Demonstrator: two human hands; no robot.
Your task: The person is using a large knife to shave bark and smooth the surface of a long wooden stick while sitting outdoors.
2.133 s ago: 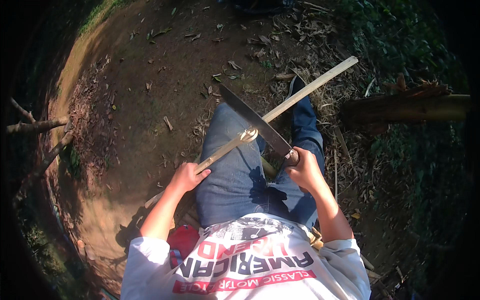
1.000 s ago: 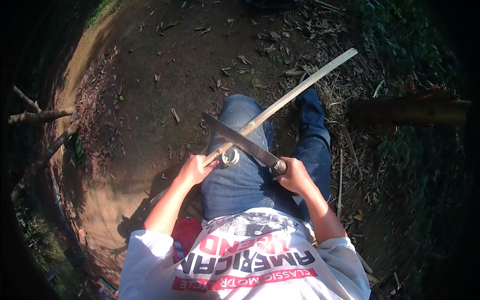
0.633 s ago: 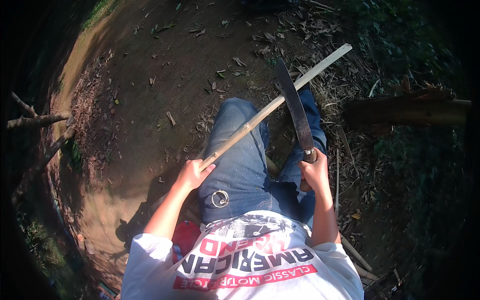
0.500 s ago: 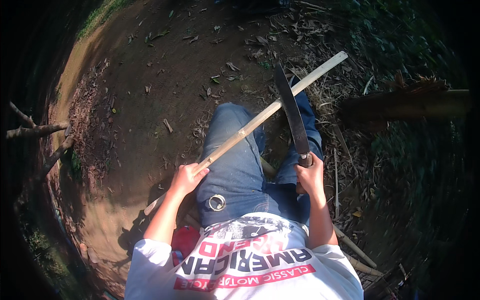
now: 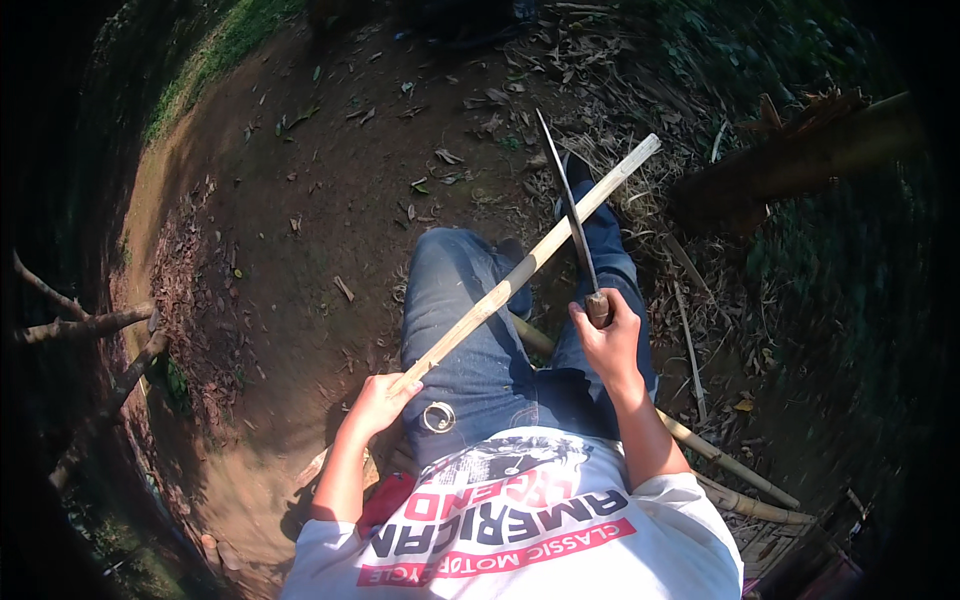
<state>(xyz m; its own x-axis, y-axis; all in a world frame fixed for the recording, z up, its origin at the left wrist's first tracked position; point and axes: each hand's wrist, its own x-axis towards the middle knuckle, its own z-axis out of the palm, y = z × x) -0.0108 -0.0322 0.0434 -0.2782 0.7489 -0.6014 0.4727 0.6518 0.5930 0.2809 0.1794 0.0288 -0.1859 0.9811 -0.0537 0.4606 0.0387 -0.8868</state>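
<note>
Dirt ground (image 5: 310, 260), stick (image 5: 492, 298) in left hand (image 5: 377, 404)

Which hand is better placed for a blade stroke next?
Probably the right hand: it grips the machete, which crosses the bamboo strip in this view; the left hand holds that strip.

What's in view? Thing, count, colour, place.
Wooden strip: one, pale, in left hand
Knife: one, grey, in right hand
Shaving: one, pale, on left thigh
Item: one, red, by left hip
Log: one, brown, upper right
Branches: several, brown, left
Poles: several, tan, lower right
Leaves: many, mostly brown, on ground
Grass: patch, green, upper left
Object: one, dark, unclear, top edge
Jeans: one pair, blue, legs
T-shirt: one, white, torso
Left hand: one, on strip
Right hand: one, on knife
</note>
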